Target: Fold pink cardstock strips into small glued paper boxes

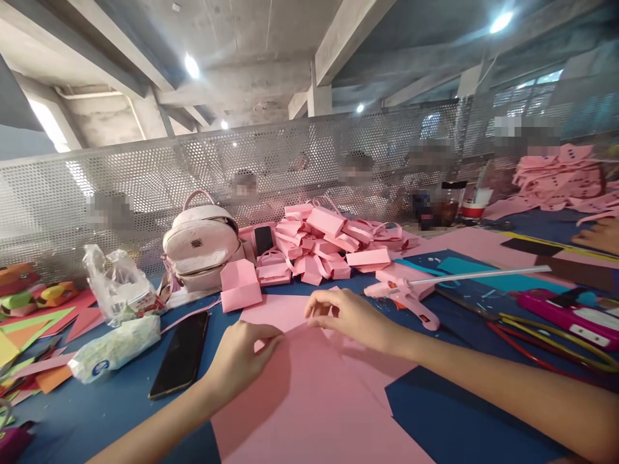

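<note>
A pink sheet (319, 399) lies on the blue desk (101, 412), running from the near edge towards the far edge. The left hand (246, 353) and right hand (351, 316) are over it, apart from each other, fingers curled and fingertips at the sheet; whether either grips it cannot be told. A black phone (181, 354) lies just left of the left hand; a tissue pack (118, 345) lies further towards the left edge. Towards the far edge sits a pile of pink boxes (326, 222), with a pale bag (200, 248) upright to its left. A glue gun (403, 298) lies right of the right hand; scissors (496, 318) lie further towards the right edge. A mesh fence (145, 167) stands along the far edge.
</note>
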A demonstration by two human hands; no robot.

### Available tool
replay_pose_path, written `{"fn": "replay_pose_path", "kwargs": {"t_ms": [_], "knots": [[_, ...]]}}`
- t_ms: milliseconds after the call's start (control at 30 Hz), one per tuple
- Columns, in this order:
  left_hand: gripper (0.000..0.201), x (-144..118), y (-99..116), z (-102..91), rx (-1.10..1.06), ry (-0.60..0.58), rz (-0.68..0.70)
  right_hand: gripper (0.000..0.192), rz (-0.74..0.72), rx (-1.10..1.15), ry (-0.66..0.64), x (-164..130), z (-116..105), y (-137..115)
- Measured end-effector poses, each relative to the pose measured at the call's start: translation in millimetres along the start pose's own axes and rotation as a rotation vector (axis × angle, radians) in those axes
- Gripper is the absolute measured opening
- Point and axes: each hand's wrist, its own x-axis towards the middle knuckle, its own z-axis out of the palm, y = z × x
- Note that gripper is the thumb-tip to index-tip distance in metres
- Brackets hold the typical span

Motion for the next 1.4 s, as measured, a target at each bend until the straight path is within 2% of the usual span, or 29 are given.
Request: {"fn": "replay_pose_path", "kwargs": {"t_ms": [133, 367, 533, 633, 767, 1000, 1200, 1300, 1400], "knots": [[0.031, 16, 6, 3.8, 0.002, 0.009, 0.001, 0.026, 0.008, -0.029, 0.035, 6, 8, -9], [0.024, 35, 11, 0.1, -0.277, 0.013, 0.008, 0.014, -0.025, -0.083, 0.046, 7, 1, -16], [0.024, 33, 18, 1.2, -0.309, 0.022, -0.006, 0.009, -0.064, -0.089, 0.059, 6, 1, -14], [0.025, 27, 18, 2.2, -0.288, 0.055, -0.013, 0.013, -0.078, -0.027, 0.058, 6, 4, -12], [0.022, 11, 5, -1.7, -0.192, 0.077, -0.1, 0.019, -0.093, 0.082, 0.068, 2, 0, -3], [0.026, -34, -25, -10.4, -0.154, 0.098, -0.21, 0.019, -0.054, 0.118, 0.053, -6, -13, 14], [0.035, -72, -43, -15.1, -0.137, 0.096, -0.273, 0.019, -0.009, 0.115, 0.018, -16, -15, 24], [0.036, -71, -45, -23.0, -0.066, 0.067, -0.272, 0.02, -0.005, 0.132, 0.014, -15, -14, 27], [0.034, -57, -49, -39.8, 0.063, 0.054, -0.217, 0.02, -0.011, 0.143, 0.036, -14, -17, 27]]}}
